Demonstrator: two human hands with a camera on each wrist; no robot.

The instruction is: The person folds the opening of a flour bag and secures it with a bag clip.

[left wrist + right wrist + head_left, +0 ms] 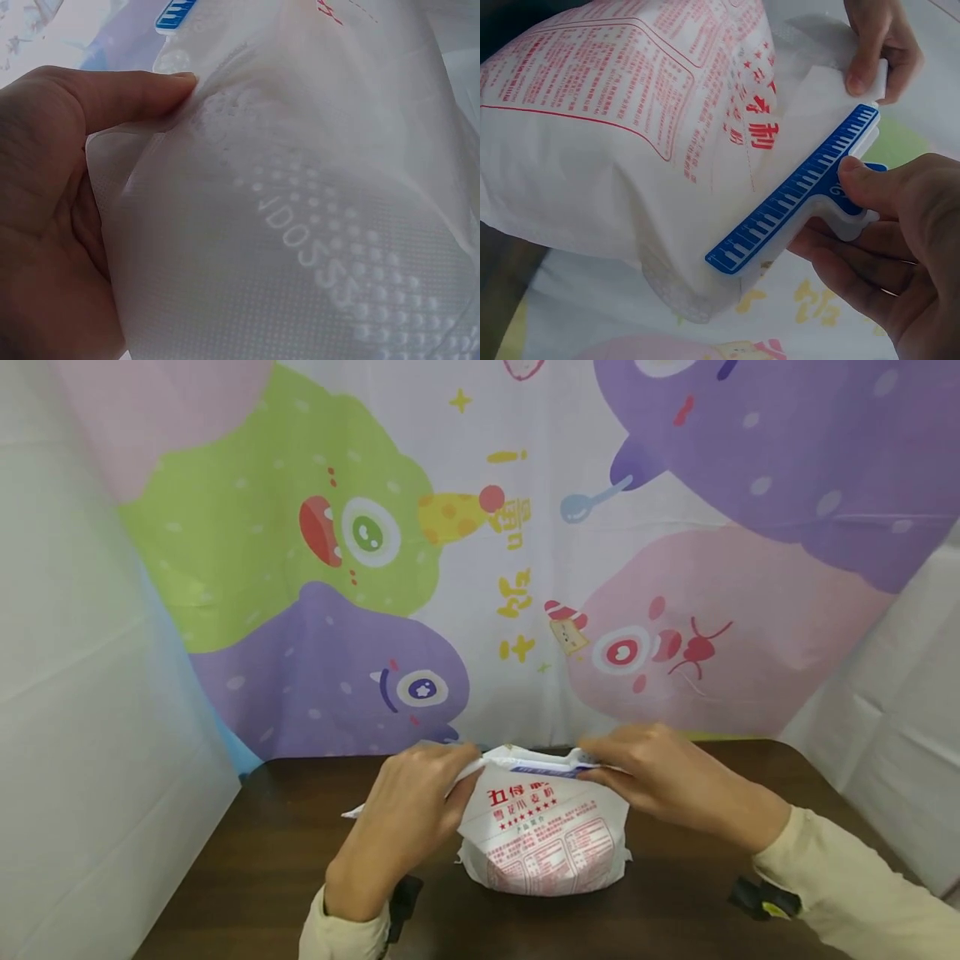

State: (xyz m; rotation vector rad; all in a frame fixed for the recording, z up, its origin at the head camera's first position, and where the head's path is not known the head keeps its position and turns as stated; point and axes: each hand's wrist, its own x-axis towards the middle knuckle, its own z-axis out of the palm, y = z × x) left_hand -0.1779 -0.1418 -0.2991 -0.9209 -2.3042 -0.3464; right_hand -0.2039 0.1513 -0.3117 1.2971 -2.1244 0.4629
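A white flour bag (543,847) with red Chinese print stands on the table, its top folded over. In the right wrist view a blue and white bag clip (795,196) with a piano-key pattern lies along the folded edge. My right hand (671,781) holds the clip by its handle, thumb on top and fingers beneath. My left hand (412,810) pinches the other end of the folded top between thumb and fingers. The left wrist view shows embossed, dotted white plastic (300,247) of the bag beside the left thumb.
The dark brown table (277,852) reaches back to a cloth backdrop (525,693) printed with cartoon creatures. White cloth walls (75,693) stand at both sides. Dark wrist straps (405,906) show near the cream sleeves.
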